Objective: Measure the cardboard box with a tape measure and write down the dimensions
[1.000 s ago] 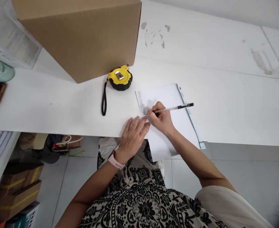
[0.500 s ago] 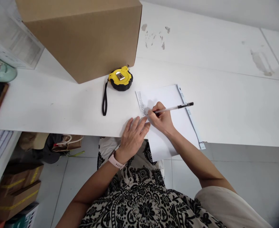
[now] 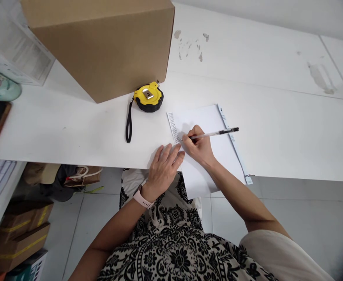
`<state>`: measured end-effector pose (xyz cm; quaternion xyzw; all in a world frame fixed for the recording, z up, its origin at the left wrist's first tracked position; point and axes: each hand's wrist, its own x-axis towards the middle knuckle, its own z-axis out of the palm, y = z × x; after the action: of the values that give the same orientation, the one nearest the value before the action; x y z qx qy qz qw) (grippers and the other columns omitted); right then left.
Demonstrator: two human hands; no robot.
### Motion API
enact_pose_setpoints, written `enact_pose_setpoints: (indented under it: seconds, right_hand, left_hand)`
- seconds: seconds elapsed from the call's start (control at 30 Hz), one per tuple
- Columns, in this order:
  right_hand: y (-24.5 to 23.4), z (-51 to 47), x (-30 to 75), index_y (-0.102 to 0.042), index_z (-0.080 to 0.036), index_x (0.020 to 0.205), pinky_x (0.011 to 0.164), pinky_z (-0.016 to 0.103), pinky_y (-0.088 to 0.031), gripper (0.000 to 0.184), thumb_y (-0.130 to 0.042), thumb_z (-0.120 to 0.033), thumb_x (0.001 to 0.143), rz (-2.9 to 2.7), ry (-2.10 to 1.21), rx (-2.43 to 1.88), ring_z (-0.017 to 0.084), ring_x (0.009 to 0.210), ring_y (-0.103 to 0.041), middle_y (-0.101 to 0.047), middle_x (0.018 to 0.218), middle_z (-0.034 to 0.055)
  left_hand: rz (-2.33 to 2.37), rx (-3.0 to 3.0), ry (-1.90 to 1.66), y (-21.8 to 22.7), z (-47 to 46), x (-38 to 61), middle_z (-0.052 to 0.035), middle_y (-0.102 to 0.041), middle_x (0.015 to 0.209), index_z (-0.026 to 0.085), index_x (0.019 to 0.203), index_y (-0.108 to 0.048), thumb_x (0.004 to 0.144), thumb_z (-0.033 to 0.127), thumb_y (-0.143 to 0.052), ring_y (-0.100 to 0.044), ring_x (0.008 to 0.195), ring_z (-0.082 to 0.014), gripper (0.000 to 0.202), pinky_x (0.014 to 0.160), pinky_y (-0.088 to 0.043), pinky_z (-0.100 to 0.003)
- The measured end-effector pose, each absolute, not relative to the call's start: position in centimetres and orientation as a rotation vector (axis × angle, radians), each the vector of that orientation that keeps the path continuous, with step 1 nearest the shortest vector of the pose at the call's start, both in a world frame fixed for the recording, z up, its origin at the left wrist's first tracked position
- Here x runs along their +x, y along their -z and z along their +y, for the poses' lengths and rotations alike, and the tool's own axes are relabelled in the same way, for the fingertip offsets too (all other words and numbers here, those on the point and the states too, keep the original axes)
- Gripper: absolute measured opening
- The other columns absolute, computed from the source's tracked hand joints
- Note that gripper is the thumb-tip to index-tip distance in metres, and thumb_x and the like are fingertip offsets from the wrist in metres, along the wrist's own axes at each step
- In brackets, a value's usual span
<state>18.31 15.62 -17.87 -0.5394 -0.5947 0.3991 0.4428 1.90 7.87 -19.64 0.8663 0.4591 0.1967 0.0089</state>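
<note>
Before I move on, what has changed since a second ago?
No clear change beyond a slight shift of view; nothing was grasped or released. The right hand still holds the pen over the paper, the left hand still lies at the paper's edge, and tape measure and cardboard box stay put.

No words or numbers could be read: the column of tiny writing (image 3: pixel 173 128) down the left edge of the paper (image 3: pixel 199 179) was too small (rows showed, nothing more), as was the print on its pale blue right-hand strip (image 3: pixel 234 144).
</note>
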Motion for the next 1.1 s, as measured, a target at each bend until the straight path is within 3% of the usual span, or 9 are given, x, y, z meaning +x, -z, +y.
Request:
enact_pose_setpoints:
  seconds: [0.8, 1.1]
  right_hand:
    - [17.81, 15.66, 18.41, -0.041, -0.025, 0.07, 0.049, 0.025, -0.028, 0.025, -0.064, -0.026, 0.082, -1.502, -0.955, -1.331, 0.009, 0.051, -0.035, -0.038, 0.056, -0.0086]
    - [18.15, 15.61, 18.56, -0.045, -0.025, 0.076, 0.052, 0.027, -0.032, 0.025, -0.064, -0.031, 0.091, -1.469, -0.878, -1.331, 0.011, 0.055, -0.038, -0.042, 0.063, -0.0067]
  left_hand:
    - [1.442, 2.704, -0.617, 19.78, 7.84, 1.91, -0.0127, -0.059, 0.151, 0.015, 0.14, -0.061, 0.096, 0.01, -0.054, -0.054, 0.139, -0.0341, 0.045, 0.119, -0.044, -0.057]
    - [1.43, 2.711, -0.616, 19.52, 7.88, 1.81, -0.012, -0.06, 0.151, 0.015, 0.138, -0.062, 0.094, 0.008, -0.055, -0.055, 0.138, -0.0348, 0.045, 0.117, -0.046, -0.056]
